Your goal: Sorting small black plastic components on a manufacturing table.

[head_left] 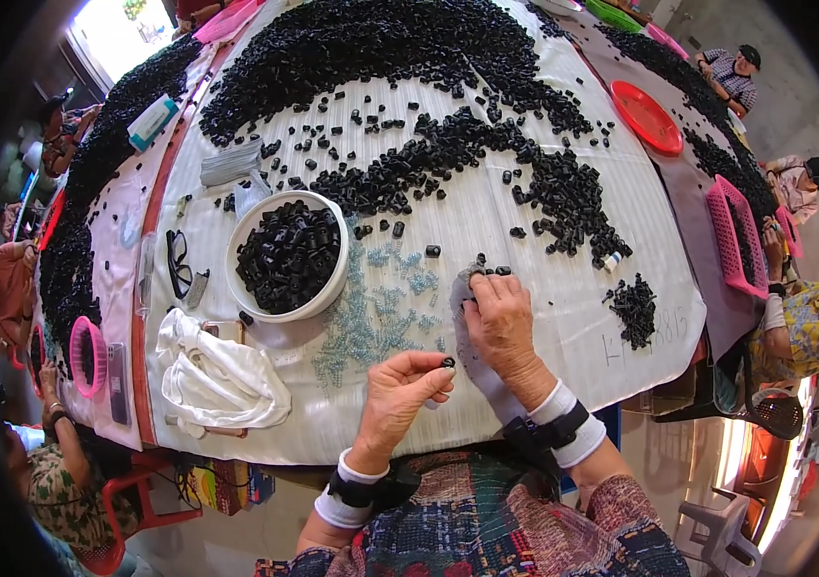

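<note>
My left hand is closed, pinching a small black plastic part between thumb and forefinger. Farther up and to the right, my right hand has curled fingers over a grey cloth strip. A dark bit shows at its fingertips, and small black cylindrical pieces lie just beyond them. Left of my hands, many tiny pale-blue springs are scattered on the white table cover. Beside them stands a white bowl filled with black plastic caps.
Heaps of black parts cover the far table. A smaller pile of thin black pieces lies right. At left are a white cloth, eyeglasses and a phone. A pink basket stands right; people sit around.
</note>
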`<state>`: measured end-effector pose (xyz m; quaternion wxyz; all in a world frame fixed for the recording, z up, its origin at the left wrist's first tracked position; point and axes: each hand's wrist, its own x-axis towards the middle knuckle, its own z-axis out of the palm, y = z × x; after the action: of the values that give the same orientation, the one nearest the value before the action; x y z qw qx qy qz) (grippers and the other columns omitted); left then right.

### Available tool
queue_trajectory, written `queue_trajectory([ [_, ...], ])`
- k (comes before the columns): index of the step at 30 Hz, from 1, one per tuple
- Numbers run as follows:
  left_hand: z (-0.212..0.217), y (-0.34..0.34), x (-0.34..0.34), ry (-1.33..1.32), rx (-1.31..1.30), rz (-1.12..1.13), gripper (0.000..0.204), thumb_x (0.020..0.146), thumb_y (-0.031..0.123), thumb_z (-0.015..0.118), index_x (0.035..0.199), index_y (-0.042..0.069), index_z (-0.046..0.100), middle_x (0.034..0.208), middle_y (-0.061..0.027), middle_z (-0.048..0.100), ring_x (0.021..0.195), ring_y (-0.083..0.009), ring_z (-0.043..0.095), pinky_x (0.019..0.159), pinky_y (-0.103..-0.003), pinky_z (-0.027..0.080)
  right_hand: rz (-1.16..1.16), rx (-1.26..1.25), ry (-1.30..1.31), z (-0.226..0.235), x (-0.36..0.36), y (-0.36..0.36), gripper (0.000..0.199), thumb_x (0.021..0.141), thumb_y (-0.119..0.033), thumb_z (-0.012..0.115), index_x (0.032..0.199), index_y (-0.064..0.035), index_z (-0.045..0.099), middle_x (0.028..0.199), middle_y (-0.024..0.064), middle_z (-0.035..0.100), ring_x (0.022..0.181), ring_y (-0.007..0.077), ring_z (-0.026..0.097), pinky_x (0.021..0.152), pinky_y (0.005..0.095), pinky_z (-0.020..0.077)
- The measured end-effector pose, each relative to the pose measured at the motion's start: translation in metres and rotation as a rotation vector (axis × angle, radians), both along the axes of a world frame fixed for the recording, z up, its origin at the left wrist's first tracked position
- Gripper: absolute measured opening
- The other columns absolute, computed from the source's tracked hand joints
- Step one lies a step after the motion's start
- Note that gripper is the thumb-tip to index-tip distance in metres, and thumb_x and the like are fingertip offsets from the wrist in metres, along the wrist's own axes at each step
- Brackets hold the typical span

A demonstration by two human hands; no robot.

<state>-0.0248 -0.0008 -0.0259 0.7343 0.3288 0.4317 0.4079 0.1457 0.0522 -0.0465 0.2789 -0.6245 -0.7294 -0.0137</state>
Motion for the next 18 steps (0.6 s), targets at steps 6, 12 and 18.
queue_trajectory([
  [6,0.000,-0.002,0.004,0.002,0.003,0.014,0.018,0.081,0.004,0.067,0.097,-0.003,0.062,0.079,-0.0078,0.065,0.067,-0.0110,0.063,0.059,-0.021,0.052,0.089,0.033,-0.005,-0.002,0.002,0.000,0.027,0.070,-0.006,0.061,0.097,-0.0067,0.058,0.087,0.0062,0.060,0.088,0.0242,0.053,0.075,0.0379,0.0406],
  [12,0.002,-0.003,0.002,-0.009,-0.003,0.039,0.019,0.081,0.005,0.067,0.097,-0.004,0.062,0.080,-0.0076,0.065,0.068,-0.0107,0.062,0.060,-0.021,0.052,0.156,0.070,0.123,0.010,0.003,-0.008,0.029,0.069,0.000,0.061,0.097,-0.0043,0.057,0.085,0.0077,0.060,0.085,0.0263,0.055,0.074,0.0377,0.0415],
  [18,0.014,0.000,0.008,0.000,0.070,0.078,0.019,0.081,0.003,0.067,0.098,-0.004,0.062,0.081,-0.0077,0.066,0.069,-0.0107,0.063,0.062,-0.021,0.052,0.255,-0.018,0.657,0.057,0.004,-0.038,0.030,0.075,0.008,0.060,0.104,0.0012,0.056,0.086,0.0122,0.063,0.076,0.0241,0.065,0.062,0.0294,0.0516],
])
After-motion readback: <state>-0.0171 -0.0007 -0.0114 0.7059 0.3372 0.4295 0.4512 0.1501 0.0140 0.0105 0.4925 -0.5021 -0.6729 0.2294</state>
